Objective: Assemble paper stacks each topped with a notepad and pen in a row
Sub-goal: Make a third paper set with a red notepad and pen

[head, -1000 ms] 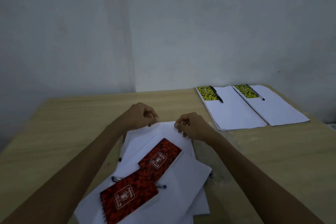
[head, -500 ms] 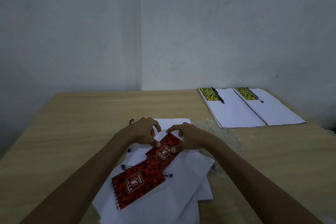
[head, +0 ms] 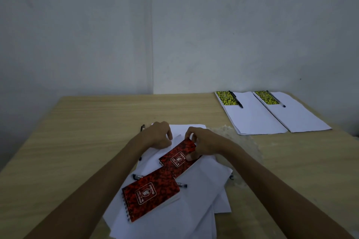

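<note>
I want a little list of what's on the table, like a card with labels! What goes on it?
table: wooden table
finished stacks: two paper stacks at the far right, each with a yellow notepad and a pen
loose pile: white sheets, messy
red notepads: far red notepad, near red notepad
right hand: grips the far red notepad
left hand: rests on the white sheets
loose pens: several poking out of the pile

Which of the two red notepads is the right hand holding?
The farther red notepad, the one higher on the loose paper pile. The right hand grips its far end. The nearer red notepad lies untouched, closer to the person.
</note>
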